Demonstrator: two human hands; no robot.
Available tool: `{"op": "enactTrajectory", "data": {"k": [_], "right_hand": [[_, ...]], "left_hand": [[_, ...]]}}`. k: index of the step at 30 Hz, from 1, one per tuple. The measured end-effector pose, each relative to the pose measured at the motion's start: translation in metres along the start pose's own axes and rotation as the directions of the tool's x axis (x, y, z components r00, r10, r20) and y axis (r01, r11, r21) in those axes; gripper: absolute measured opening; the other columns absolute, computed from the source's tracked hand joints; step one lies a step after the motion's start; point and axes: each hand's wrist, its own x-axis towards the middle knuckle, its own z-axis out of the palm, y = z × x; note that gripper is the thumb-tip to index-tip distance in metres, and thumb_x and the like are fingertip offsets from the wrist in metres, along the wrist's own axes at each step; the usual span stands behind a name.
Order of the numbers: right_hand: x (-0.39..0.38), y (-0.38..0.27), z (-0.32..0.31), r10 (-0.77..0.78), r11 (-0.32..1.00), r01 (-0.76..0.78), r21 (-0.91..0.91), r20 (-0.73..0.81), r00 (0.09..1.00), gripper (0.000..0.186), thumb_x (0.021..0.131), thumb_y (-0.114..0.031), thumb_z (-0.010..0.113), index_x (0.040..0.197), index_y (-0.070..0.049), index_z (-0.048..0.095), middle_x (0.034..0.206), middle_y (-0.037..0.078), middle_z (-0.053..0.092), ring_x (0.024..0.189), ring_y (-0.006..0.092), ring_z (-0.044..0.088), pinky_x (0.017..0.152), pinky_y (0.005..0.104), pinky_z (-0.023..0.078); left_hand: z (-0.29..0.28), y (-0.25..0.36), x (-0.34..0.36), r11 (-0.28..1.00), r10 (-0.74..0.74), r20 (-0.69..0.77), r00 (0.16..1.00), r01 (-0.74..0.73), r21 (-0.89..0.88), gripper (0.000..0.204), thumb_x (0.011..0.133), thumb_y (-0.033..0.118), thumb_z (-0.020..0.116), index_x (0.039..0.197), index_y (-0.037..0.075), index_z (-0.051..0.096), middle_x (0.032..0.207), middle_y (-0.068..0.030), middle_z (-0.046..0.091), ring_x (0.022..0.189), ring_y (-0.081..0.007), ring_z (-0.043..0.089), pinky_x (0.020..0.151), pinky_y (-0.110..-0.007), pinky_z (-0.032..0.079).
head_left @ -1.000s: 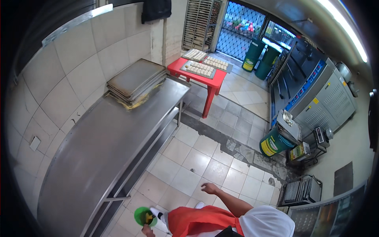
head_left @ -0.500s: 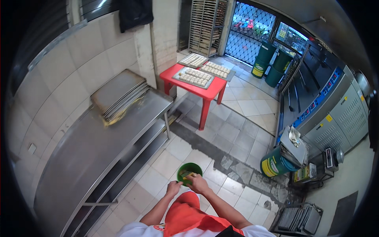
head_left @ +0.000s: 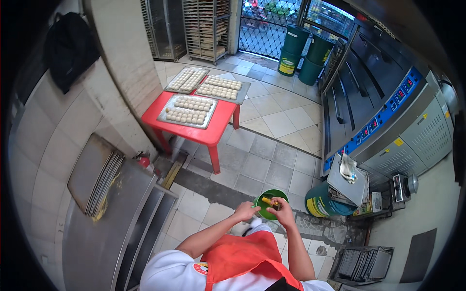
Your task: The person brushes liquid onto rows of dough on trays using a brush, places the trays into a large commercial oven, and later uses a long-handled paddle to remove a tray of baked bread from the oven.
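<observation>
A green bowl [head_left: 264, 214] is held out in front of me above the tiled floor. My left hand [head_left: 245, 211] is closed on its near left rim. Inside the right half of the bowl's opening, my right hand [head_left: 282, 212] grips a yellow-and-black tool [head_left: 266, 200] that looks like a brush; its far end is too small to make out. What lies in the bowl is mostly hidden. Ahead and to the left, a red table [head_left: 213, 137] bears metal trays [head_left: 164, 115] with rows of pale dough balls [head_left: 186, 116].
A steel bench [head_left: 104, 242] with stacked baking trays [head_left: 92, 174] runs along the left. At the right stand a deck oven [head_left: 359, 97] and a green drum [head_left: 320, 199] topped with trays and a cloth. Tray racks [head_left: 208, 29] and green bins [head_left: 293, 41] stand at the back.
My view has swung so the red table looks nearer and further left. The bowl and both hands have shifted right in the picture. Both hands keep their grip, and more of the yellow tool shows.
</observation>
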Motion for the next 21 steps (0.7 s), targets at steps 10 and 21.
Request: {"op": "enactTrajectory", "data": {"k": [10, 21], "right_hand": [[0.335, 0.01, -0.146, -0.116, 0.86, 0.103, -0.5, 0.004, 0.993, 0.026, 0.072, -0.015, 0.07, 0.096, -0.009, 0.07, 0.084, 0.018, 0.067, 0.076, 0.0309, 0.066, 0.072, 0.0357, 0.051], [0.68, -0.178, -0.281, -0.196, 0.973, 0.196, -0.125, 0.012, 0.98, 0.022, 0.078, -0.011, 0.067, 0.098, -0.001, 0.068, 0.085, 0.006, 0.066, 0.074, 0.009, 0.057, 0.065, 0.024, 0.045]], "left_hand": [[-0.073, 0.096, 0.302, 1.0, 0.0, -0.031, 1.0, 0.0, 0.0, 0.057, 0.083, 0.054, 0.051, 0.094, -0.001, 0.066, 0.09, -0.0254, 0.064, 0.093, -0.0396, 0.06, 0.08, -0.046, 0.046], [-0.274, 0.212, 0.593, 0.956, -0.001, -0.213, 0.977, -0.062, -0.287, 0.057, 0.085, 0.053, 0.05, 0.088, -0.002, 0.065, 0.082, -0.0211, 0.064, 0.082, -0.0307, 0.061, 0.074, -0.039, 0.045]]}}
